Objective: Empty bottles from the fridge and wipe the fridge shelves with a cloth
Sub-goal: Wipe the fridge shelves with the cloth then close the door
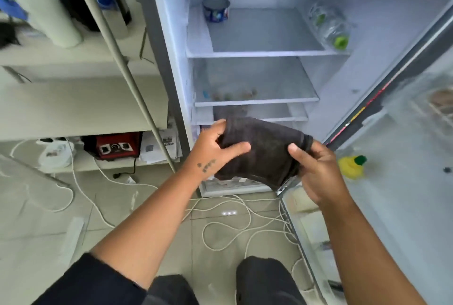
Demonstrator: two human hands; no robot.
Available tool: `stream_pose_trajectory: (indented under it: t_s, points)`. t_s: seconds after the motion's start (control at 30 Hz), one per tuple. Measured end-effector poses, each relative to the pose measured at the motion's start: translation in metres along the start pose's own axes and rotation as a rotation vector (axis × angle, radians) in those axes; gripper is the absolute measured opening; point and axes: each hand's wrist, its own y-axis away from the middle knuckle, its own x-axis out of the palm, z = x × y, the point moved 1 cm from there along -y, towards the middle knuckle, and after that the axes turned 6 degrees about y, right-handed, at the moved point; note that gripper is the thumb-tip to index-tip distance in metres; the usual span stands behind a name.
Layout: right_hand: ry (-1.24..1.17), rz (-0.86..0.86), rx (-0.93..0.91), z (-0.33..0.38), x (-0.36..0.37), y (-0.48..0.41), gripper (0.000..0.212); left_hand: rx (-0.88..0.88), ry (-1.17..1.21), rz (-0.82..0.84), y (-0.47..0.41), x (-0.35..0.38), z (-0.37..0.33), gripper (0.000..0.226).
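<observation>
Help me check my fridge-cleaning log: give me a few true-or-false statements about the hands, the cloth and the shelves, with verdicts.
1. The left hand and the right hand both hold the dark cloth in front of the fridge. True.
2. The top shelf holds nothing. False: a can stands at its back left and a clear bottle is at its right.
3. The clear bottle stands upright. False: it lies on its side.
4. The fridge door is shut. False: it stands open at the right.
5. A yellow bottle with a green cap sits in the door. True.
</observation>
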Motion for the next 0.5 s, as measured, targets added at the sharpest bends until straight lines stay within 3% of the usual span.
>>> stream_pose_trajectory:
  t_s: [0.1,0.3,0.37,0.47,0.5]
  points:
    - [-0.108,0.081,0.045,0.054,0.012,0.042,0.038,-0.025,0.028,0.097,0.026,-0.001,-0.043,0.045]
    - [-0.161,-0.203,0.042,0.141,0.011,0.109,0.032,-0.033,0.254,0.21,0.045,0.015,-0.128,0.053]
    - [-0.187,-0.271,0.028,0.156,0.002,0.125,0.039,-0.142,0.46,0.177,0.051,0.03,-0.146,0.056]
    - [-0.197,-0.302,-0.019,0.177,-0.011,0.151,0.039,-0.498,0.781,0.272,0.074,0.059,-0.171,0.021]
    - [-0.19,-0.302,-0.036,0.182,-0.016,0.158,0.039,-0.609,0.812,0.313,0.084,0.068,-0.178,0.02]
